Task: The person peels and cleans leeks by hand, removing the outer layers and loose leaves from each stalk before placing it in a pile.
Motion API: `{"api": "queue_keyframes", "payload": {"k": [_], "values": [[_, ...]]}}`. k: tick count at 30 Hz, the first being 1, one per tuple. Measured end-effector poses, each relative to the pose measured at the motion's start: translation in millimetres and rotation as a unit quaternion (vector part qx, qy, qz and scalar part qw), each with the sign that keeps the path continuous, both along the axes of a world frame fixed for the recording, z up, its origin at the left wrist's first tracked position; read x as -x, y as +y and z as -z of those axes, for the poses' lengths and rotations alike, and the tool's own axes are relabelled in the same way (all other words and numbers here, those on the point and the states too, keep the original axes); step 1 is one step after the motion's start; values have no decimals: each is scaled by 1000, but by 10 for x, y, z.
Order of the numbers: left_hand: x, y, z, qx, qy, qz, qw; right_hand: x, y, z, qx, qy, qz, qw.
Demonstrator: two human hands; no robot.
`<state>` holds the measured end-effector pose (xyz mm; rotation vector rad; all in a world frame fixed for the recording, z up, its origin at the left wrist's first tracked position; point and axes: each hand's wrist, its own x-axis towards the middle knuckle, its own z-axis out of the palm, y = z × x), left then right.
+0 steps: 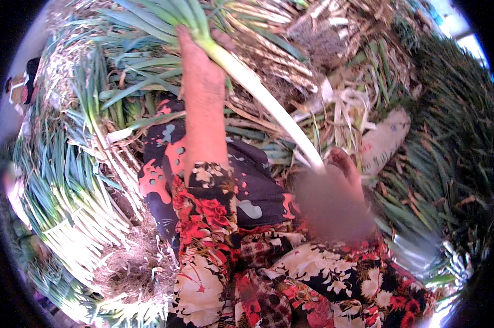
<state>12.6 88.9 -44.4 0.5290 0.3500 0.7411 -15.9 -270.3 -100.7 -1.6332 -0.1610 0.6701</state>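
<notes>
A long green onion with a thick white shank slants across the middle, its green leaves at the top and its root end toward my right hand. My left hand, with the arm stretched forward, is closed around it where the leaves meet the shank. At the lower end is my right hand, its fingers curled by the base of the shank. A grey blur hides much of this hand and the root tip. Dark cloth with orange and grey patches covers my lap below the onion.
Bundled green onions with a tangle of roots lie at the left. Loose onions and dry peelings spread ahead. A large mass of green leaves fills the right, beside a pale printed sack-like piece.
</notes>
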Motion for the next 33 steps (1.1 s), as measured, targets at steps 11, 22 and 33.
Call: {"api": "queue_keyframes", "payload": {"k": [11, 22, 33], "values": [[440, -331, -555, -175, 132, 19, 975, 138, 647, -94, 2, -75, -137, 988], [2216, -617, -455, -528, 343, -351, 693, 566, 1790, -590, -144, -459, -351, 803], [6049, 42, -1215, -307, 358, -674, 569, 1175, 2583, -786, -135, -303, -408, 851]]}}
